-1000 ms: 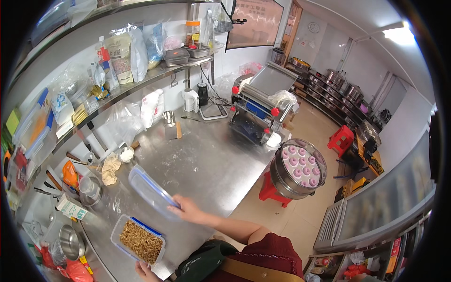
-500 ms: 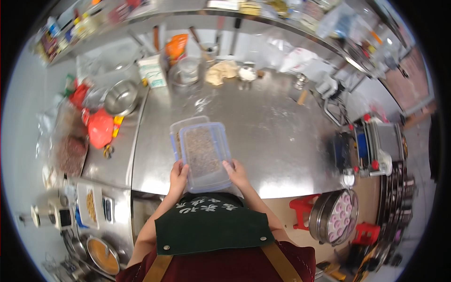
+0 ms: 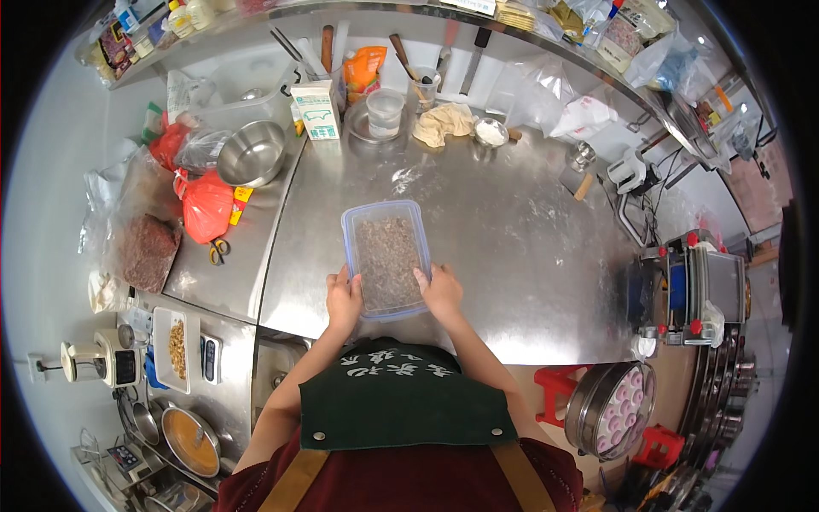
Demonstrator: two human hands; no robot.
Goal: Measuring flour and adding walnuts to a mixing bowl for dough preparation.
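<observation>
A clear rectangular food container (image 3: 386,247) with a pale blue rim is in front of me on the steel table, filled with a brownish, crumbly mass. Its see-through lid sits squarely over the top; whether it is snapped down I cannot tell. My left hand (image 3: 345,299) is closed on the near left edge, thumb on top. On the near right edge, my right hand (image 3: 442,292) grips in the same way. The undersides of both hands' fingers are partly hidden.
The steel table (image 3: 503,256) bears flour traces. Along its back stand a milk carton (image 3: 316,111), a clear tub (image 3: 386,113), a beige cloth (image 3: 444,124) and a small flour bowl (image 3: 490,132). A roller machine (image 3: 704,286) is right; scissors (image 3: 219,250) lie left.
The lid, earlier held offset toward the near right above the container, now lines up with it. Both hands remain on the sides. My view has shifted slightly.
</observation>
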